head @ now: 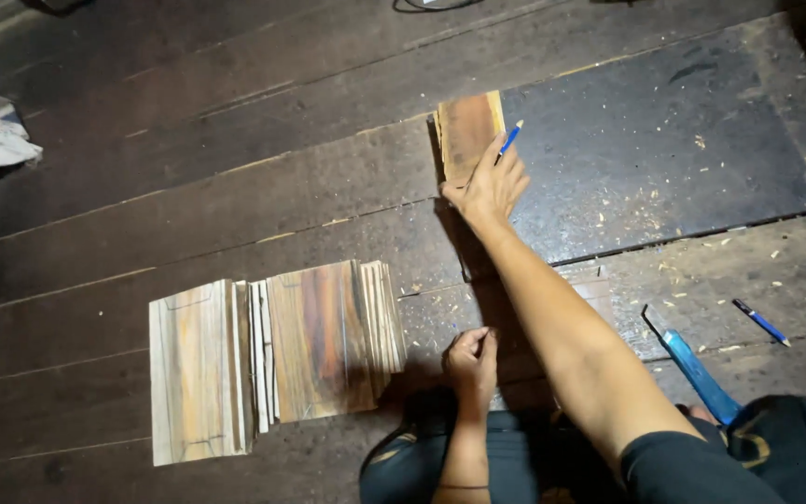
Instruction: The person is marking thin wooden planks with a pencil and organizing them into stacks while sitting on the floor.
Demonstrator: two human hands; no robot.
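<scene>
Presently the right hand (489,187) is stretched out over the dark plank floor (235,187), palm pressed flat on a small reddish-brown rectangular wood slab (466,131) lying on the boards, with a blue pencil (509,141) pinched between its fingers and pointing up and away. Left hand (471,359) rests near the person's knee with fingers curled into a loose fist; whether it holds anything cannot be told. Left of it lie two leaning stacks of thin pale and streaked wooden tiles (272,355), while a blue-handled tool (697,373) and a second blue pencil (762,322) lie on the floor to the right, among scattered wood shavings (664,201).
</scene>
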